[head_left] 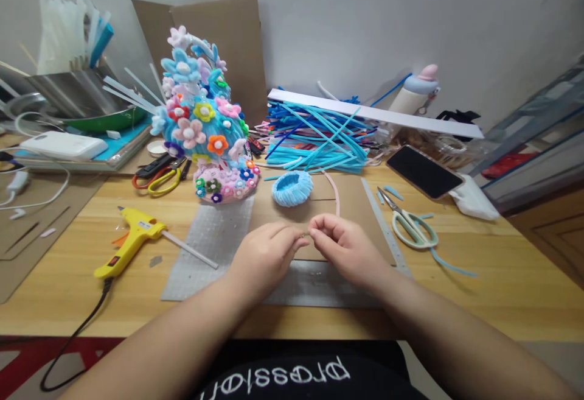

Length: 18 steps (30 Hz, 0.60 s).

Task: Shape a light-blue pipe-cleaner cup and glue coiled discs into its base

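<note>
My left hand and my right hand meet over a brown cardboard sheet, fingertips pinched together. A thin pink pipe cleaner curves up from my right hand's fingers; both hands pinch its near end. Just beyond lies a small light-blue fuzzy cup. Further left stands a tall ornament of blue, pink and coloured pipe-cleaner flowers on a pink base.
A yellow glue gun lies at the left with its cord over the edge. Pale green scissors, a metal ruler and a phone are at the right. A heap of blue pipe cleaners lies behind. Red-and-yellow scissors sit beside the ornament.
</note>
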{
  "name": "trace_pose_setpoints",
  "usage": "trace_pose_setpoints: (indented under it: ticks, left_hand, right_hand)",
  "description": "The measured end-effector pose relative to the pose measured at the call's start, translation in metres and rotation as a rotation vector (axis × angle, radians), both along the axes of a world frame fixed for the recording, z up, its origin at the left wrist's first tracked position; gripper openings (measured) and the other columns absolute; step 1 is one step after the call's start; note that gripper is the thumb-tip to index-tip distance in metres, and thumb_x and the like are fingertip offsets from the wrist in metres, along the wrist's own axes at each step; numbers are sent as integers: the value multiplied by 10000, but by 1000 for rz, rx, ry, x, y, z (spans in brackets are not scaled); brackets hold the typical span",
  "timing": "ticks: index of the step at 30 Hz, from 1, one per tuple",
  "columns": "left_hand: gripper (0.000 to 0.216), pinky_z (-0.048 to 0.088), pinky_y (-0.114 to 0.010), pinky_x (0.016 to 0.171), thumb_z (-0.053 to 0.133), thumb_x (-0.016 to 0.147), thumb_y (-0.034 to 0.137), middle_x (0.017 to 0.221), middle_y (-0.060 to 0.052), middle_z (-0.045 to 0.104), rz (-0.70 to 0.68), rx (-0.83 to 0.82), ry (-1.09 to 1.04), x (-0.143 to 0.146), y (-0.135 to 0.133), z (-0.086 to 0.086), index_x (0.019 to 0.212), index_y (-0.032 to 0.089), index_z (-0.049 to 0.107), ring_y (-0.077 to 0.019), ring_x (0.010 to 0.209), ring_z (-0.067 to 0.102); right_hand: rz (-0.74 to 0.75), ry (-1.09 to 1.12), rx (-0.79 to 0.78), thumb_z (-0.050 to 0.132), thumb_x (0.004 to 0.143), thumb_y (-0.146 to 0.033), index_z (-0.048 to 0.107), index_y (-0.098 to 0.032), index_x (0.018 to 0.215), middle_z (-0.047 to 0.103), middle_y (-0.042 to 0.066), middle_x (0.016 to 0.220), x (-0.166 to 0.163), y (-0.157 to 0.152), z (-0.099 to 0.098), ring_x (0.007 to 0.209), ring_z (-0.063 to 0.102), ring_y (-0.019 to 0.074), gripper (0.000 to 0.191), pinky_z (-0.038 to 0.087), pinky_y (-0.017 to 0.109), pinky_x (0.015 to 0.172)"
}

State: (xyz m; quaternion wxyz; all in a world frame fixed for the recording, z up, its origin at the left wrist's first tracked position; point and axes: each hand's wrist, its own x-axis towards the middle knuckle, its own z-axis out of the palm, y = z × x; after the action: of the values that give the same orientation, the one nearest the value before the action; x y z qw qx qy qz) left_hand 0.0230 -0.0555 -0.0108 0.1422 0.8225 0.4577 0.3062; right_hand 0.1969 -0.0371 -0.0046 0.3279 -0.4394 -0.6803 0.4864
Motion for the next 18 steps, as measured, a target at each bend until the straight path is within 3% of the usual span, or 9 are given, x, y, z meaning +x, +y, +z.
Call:
trace_pose_setpoints:
  ticks: [18]
  left_hand:
    - [238, 445, -275, 676, 457, 908, 244, 772, -83, 669, 16, 55, -78, 1, -7, 0, 870, 167, 678, -173, 722, 601]
  right_hand:
    - [29, -88, 109, 443, 901, -273, 481, -195, 804, 407, -59, 579, 2, -3, 0, 495, 355, 93, 130, 286, 217, 464]
